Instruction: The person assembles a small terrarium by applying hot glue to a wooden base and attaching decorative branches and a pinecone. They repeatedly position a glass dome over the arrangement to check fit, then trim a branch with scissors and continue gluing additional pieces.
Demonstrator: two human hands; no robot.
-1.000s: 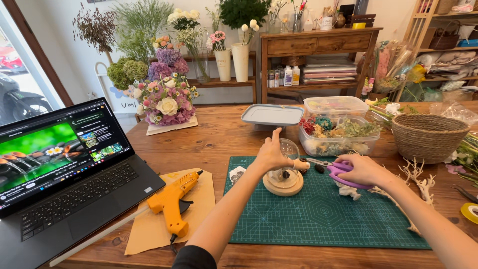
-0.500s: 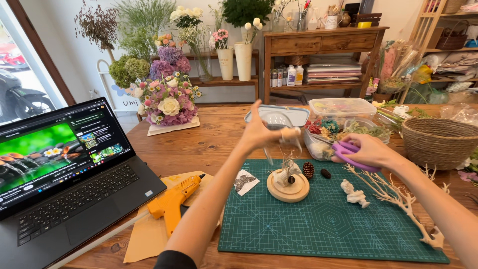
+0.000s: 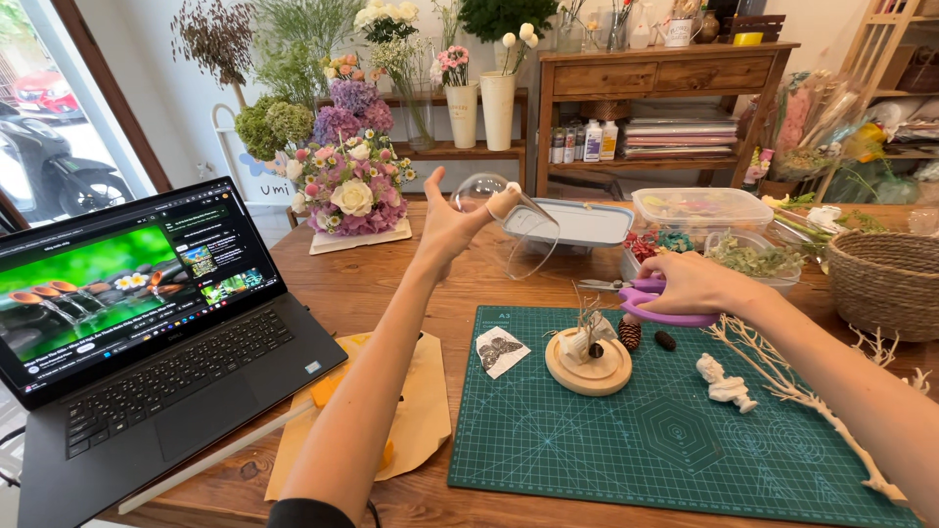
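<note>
Head view: the left hand is lifting a clear glass dome up in the air, above and behind the round wooden base sitting on the green cutting mat. Fingers are curled round the dome's closed top end with the open mouth tipping away. I'd guess that glass is light but slick and easy to crack, so gripping the rounded top looks sensible. The right hand is closing around purple-handled scissors, blades pointing left just above the mat, near a little pinecone and a white coral-like branch.
</note>
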